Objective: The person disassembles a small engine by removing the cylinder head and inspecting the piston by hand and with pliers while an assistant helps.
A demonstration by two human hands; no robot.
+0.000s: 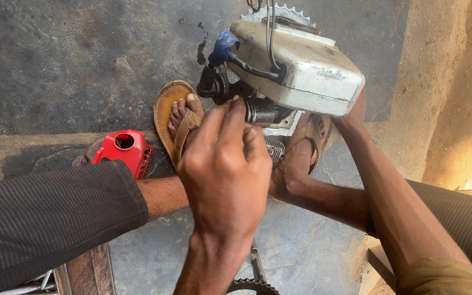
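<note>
A small engine with a dirty white fuel tank point(307, 65) hangs tilted above my two sandalled feet point(184, 117). My left hand point(225, 175) reaches up from the bottom centre. Its fingertips are pinched on a dark metal cylindrical part point(258, 112) under the tank. My right forearm runs up from the bottom right, and my right hand point(356, 112) disappears behind the tank's right end, so only the wrist shows. A black cable point(249, 68) runs from a blue cap point(222, 46) into the tank side.
A red plastic engine cover point(122, 148) lies on the concrete floor by my left foot. Toothed sprockets show at the top edge point(279, 11) and the bottom edge point(249, 287). A sandy wall point(449, 82) stands to the right.
</note>
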